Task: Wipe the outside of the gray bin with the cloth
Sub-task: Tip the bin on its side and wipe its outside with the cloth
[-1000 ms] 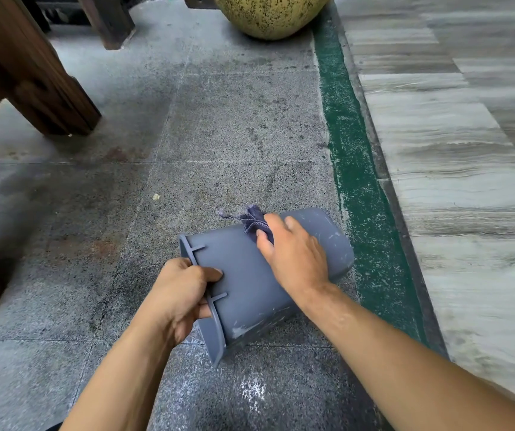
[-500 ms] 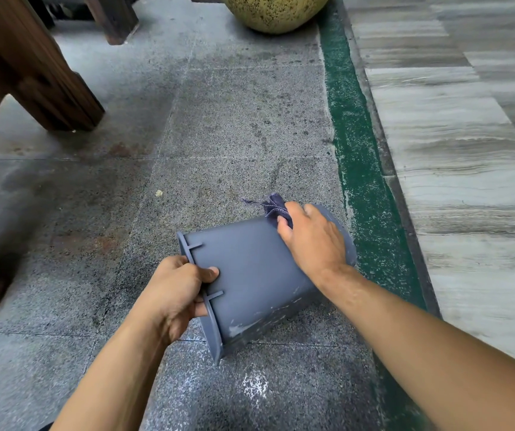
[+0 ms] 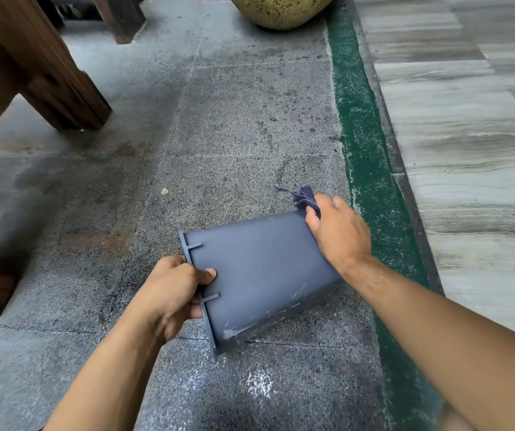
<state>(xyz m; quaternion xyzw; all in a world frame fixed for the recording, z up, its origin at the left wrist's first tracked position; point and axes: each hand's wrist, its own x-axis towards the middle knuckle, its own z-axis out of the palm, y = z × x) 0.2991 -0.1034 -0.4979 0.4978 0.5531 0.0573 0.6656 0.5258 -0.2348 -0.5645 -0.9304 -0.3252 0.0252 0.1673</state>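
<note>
The wiping looked partway done: the upward face of the gray rectangular plastic bin (image 3: 259,275) was clean, while pale scuffs remained along its lower edge. It lay on its side on the speckled stone floor (image 3: 234,126). The left hand (image 3: 172,293) gripped its rim; the right hand (image 3: 338,231) pinched the dark blue cloth (image 3: 304,197) at its far corner.

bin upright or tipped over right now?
Tipped. The gray bin lies on its side on the floor, rim facing the left hand gripping it; the right hand holds the cloth at its base end.
</note>
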